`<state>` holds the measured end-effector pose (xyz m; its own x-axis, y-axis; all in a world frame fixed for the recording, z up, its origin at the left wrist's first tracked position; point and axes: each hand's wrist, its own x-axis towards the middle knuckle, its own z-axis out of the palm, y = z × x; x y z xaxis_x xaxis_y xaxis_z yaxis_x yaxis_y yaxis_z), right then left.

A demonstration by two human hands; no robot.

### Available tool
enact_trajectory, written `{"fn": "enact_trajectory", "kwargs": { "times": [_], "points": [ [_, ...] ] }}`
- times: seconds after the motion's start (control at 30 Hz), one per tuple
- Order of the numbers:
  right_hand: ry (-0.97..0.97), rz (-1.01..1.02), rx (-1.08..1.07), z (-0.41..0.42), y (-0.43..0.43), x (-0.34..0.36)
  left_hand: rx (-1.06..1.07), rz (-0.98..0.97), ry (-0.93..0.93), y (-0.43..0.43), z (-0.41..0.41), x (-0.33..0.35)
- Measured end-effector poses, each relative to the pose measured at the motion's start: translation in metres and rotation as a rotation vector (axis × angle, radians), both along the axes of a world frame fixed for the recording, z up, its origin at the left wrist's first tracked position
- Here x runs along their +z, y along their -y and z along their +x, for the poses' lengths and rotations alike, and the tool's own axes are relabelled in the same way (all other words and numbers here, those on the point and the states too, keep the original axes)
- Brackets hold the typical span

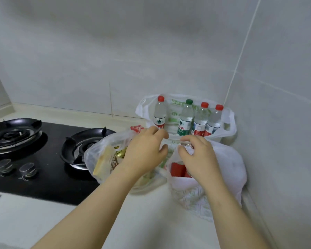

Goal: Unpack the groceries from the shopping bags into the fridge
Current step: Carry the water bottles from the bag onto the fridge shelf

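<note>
On the bench [151,212] beside the stove [43,159], four water bottles [186,117] stood in the back bag [230,123], one green label [183,127] reading "山泉". The right grip [197,155] pinched a silvery can top [186,145] above red cans [177,169]; whether the left grip [145,150] held anything could not be told.

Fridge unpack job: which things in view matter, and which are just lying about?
Part of the job:
- back bag holding four water bottles
- left bag with packets
- right bag with red cans

Just lying about:
- gas hob
- hob knobs
- worktop
</note>
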<state>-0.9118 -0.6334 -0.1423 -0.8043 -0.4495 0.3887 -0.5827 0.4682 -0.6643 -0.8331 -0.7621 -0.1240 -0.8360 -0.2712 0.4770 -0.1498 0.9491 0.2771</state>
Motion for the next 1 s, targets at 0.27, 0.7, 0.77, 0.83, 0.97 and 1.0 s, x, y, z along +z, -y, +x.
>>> {"fn": "enact_trajectory", "kwargs": {
  "times": [0.27, 0.7, 0.77, 0.83, 0.97, 1.0],
  "points": [
    [-0.039, 0.029, -0.025, -0.057, 0.009, 0.006, -0.032, 0.001, 0.007, 0.017, -0.055, 0.011],
    [-0.008, 0.124, -0.024, -0.148, 0.055, 0.022, -0.044, -0.001, 0.107, 0.07, -0.14, 0.021],
    [-0.006, 0.147, -0.025, -0.164, 0.065, 0.026, -0.046, 0.003, 0.142, 0.081, -0.158, 0.025],
    [-0.014, 0.174, -0.018, -0.18, 0.075, 0.03, -0.052, 0.006, 0.172, 0.094, -0.177, 0.028],
    [-0.001, 0.214, 0.008, -0.201, 0.092, 0.031, -0.047, -0.011, 0.226, 0.12, -0.215, 0.025],
    [0.002, 0.225, 0.013, -0.206, 0.096, 0.03, -0.032, -0.008, 0.236, 0.127, -0.223, 0.023]
  ]
}}
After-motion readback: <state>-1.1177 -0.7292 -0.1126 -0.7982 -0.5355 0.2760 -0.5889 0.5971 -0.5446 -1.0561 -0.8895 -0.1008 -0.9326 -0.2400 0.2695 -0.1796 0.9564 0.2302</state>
